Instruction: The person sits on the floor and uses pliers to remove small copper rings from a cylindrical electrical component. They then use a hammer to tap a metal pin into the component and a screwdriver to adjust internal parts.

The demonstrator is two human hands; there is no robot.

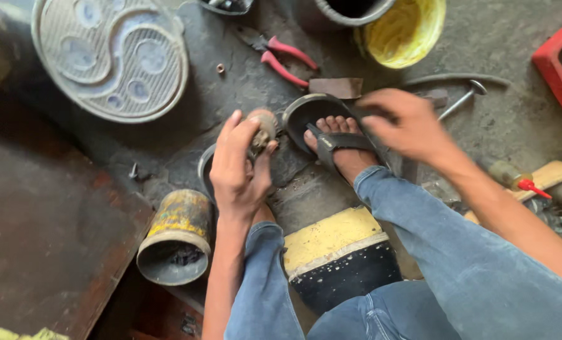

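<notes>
Blue denim jeans (457,271) fill the lower edge of the view, on the person's two bent legs, and between the knees sits a black block with a yellow top face (340,255). Up and to the left, on the stained grey concrete floor (520,38), leans a large round grey metal grille with curved slotted sections (111,56). A yellow plastic bucket (407,28) stands at the top edge, and part of a red plastic crate (561,66) shows at the right. Left of the knees lies a worn yellow metal can on its side (177,236), its open mouth turned toward the camera. One bare foot in a black strap sandal (337,148) rests on the floor beside a dark round metal bowl (309,113). The left hand (240,167) is closed around a small rusty brown metal part (263,129), holding it just above the floor, near the bowl's left rim. The right hand (407,123) hovers over the sandal, blurred, fingers loosely curled; whether it holds anything cannot be told. Red-handled pliers (281,56) lie on the floor between the grille and the bucket, and a long steel nail (460,101) lies just right of the right hand.
</notes>
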